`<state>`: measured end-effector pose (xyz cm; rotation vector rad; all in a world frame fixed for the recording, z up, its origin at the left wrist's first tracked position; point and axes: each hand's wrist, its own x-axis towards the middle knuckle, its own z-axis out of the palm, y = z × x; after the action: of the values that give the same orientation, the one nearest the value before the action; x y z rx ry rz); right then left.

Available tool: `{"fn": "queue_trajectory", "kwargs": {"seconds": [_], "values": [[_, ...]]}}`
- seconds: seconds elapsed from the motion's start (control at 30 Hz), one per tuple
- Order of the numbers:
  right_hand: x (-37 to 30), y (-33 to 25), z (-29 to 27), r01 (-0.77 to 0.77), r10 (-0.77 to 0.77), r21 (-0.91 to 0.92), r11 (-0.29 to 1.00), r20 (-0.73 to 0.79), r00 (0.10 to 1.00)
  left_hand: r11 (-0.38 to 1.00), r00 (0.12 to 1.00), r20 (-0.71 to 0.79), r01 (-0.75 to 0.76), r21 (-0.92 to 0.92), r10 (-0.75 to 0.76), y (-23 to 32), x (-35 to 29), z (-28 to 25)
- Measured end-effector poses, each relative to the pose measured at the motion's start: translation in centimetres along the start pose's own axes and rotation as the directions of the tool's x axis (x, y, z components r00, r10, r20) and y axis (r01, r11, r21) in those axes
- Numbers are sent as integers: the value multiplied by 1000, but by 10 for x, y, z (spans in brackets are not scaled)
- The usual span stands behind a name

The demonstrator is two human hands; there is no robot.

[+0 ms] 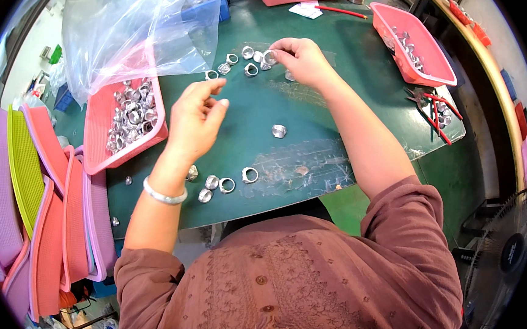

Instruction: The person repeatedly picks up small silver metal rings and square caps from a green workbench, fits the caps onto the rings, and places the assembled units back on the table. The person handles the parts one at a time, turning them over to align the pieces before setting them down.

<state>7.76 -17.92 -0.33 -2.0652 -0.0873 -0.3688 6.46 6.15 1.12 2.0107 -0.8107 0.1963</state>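
My right hand pinches a silver-coloured metal ring between thumb and fingertips, just above the green tabletop. Beside it lies a loose group of similar rings, among them one ring and another ring. Thumb and bent fingers stand apart on my left hand, with nothing visible in them. Just beyond its fingers rests a ring. A single ring lies mid-table, and several more, such as this ring, sit near the front edge.
A pink basket of rings stands left, partly under a clear plastic bag. Another pink basket with metal pieces is at the far right, near red-handled pliers. Stacked coloured baskets rise at the left; a fan stands right.
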Motion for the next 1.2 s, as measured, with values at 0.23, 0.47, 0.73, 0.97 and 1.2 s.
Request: {"fn": "queue_trajectory", "kwargs": {"seconds": [0.23,0.47,0.73,0.97,1.2], "values": [[-24,-30,27,-369,51,657,657,450,892,960,998,-67,-12,-278,-7,5,2,21],[-32,-35,35,-502,86,697,512,540,837,962,968,-171,-212,-171,183,0,0,21],[-29,-28,30,-426,49,687,589,496,867,946,984,-177,-50,-321,-8,-13,-6,17],[-30,-31,32,-433,5,738,518,503,864,960,991,-106,48,-275,-80,-14,-9,17],[-34,-31,39,-445,4,738,508,514,858,970,997,-72,-3,-244,-15,-15,-8,18]]}}
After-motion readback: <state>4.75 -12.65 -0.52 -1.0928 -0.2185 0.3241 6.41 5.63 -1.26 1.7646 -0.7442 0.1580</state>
